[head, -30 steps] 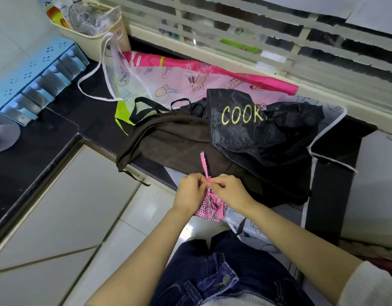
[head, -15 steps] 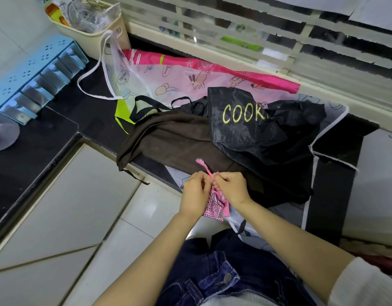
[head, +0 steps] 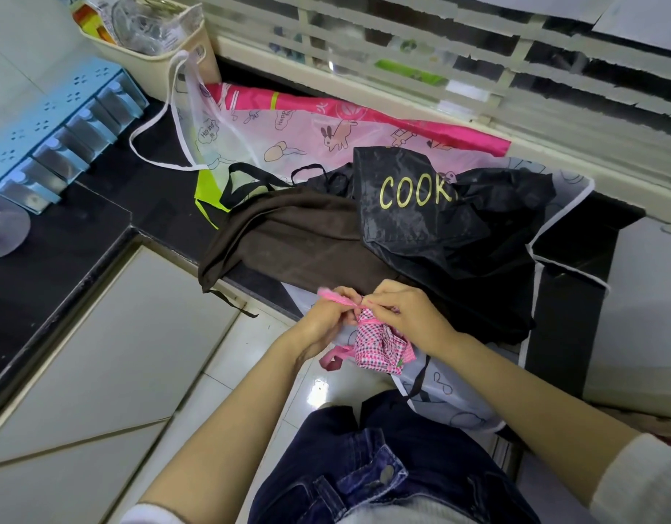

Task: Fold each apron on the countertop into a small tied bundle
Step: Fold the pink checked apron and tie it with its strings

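The bundle (head: pixel 379 347), a pink checked apron, hangs just off the counter (head: pixel 164 206) edge, long axis slanting down-right from its gathered top. The right hand (head: pixel 407 315) pinches that top; the left hand (head: pixel 326 319), fingers curled, pinches the strap (head: pixel 336 295), whose free end points up-left. The tie probably tightens with a leftward pull, so the left hand leads. A brown apron (head: pixel 288 240) and a black apron (head: pixel 440 236) lie unfolded behind

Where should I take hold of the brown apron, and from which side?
Probably the brown apron's left corner, pinched from the front: it droops free over the countertop edge, while the right part lies under the black COOK apron. The left hand and right hand pinch the pink bundle.
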A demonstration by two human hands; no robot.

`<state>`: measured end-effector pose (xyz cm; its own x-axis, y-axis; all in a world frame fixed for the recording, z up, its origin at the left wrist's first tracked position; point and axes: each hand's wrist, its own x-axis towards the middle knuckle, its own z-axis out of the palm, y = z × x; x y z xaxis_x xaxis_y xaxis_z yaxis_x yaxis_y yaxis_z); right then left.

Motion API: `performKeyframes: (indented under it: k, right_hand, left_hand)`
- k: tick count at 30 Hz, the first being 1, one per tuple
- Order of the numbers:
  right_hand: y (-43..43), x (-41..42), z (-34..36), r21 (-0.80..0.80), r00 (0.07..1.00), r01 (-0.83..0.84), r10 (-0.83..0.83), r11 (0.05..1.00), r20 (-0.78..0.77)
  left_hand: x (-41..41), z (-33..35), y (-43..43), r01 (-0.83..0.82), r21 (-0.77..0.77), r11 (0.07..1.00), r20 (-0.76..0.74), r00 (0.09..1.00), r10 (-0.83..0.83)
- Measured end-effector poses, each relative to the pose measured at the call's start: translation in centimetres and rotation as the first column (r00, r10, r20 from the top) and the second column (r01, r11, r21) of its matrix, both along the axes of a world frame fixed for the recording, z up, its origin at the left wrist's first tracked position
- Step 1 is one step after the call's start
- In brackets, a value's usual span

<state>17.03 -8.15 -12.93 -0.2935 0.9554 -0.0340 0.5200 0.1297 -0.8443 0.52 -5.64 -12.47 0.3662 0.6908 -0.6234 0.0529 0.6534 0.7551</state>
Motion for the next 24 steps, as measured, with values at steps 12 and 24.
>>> performKeyframes:
  k: [12,24]
  right_hand:
    - [0.0,0.9,0.8,0.144,0.992,-0.06,0.043,0.988,0.117]
    - [-0.9,0.0,-0.1,0.141,0.996,0.045,-0.055,0.989,0.069]
  left_hand:
    - [1.0,-0.8,0.2,0.234,0.401,0.886,-0.382,0.921,-0.07]
    - [1.4,-0.6,-1.6,0.268,0.434,0.86,-0.497,0.867,-0.019]
